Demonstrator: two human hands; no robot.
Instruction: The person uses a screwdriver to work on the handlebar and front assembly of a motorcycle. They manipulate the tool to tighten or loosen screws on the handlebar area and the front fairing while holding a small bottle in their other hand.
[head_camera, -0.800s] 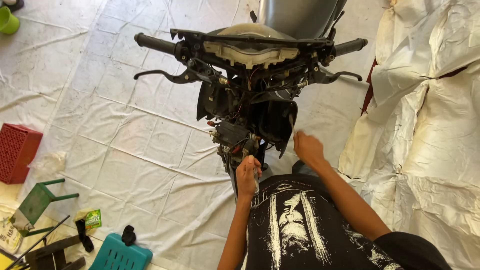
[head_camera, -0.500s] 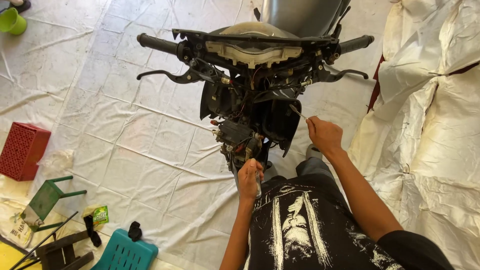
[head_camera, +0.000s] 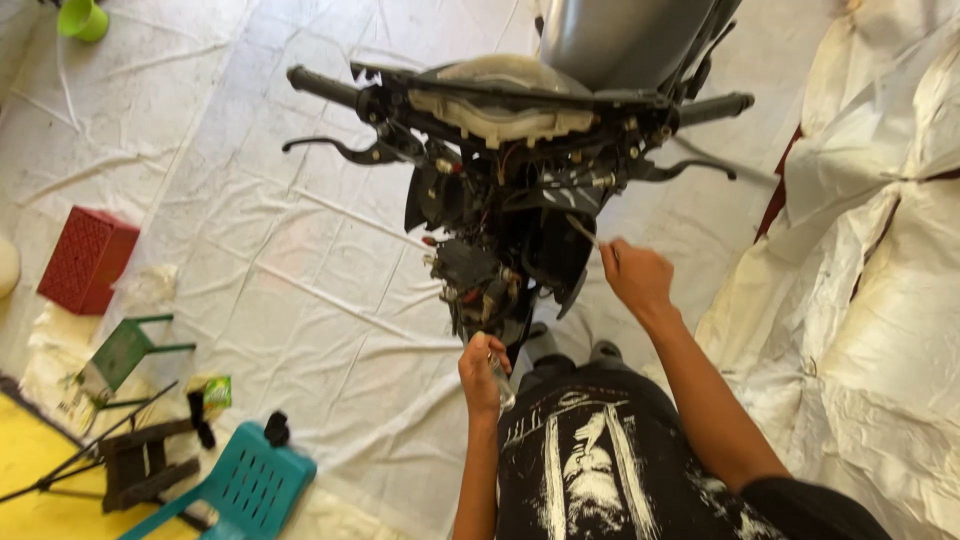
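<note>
With front covers already off the stripped grey motorcycle (head_camera: 530, 200) and wiring bare, mid-job: right hand (head_camera: 635, 280) pinching a thin metal tool (head_camera: 583, 232) at the front frame, left hand (head_camera: 482, 372) closed round a small clear tube (head_camera: 499, 380) just below, reassembly apparently all left.

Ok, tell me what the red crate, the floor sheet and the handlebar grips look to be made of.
Red crate: likely moulded plastic, matt, with a fine lattice of holes.
Floor sheet: looks like thin white plastic or woven tarpaulin, creased and wrinkled.
Grips: probably black rubber, dull and non-reflective; the texture is too small to tell.
</note>
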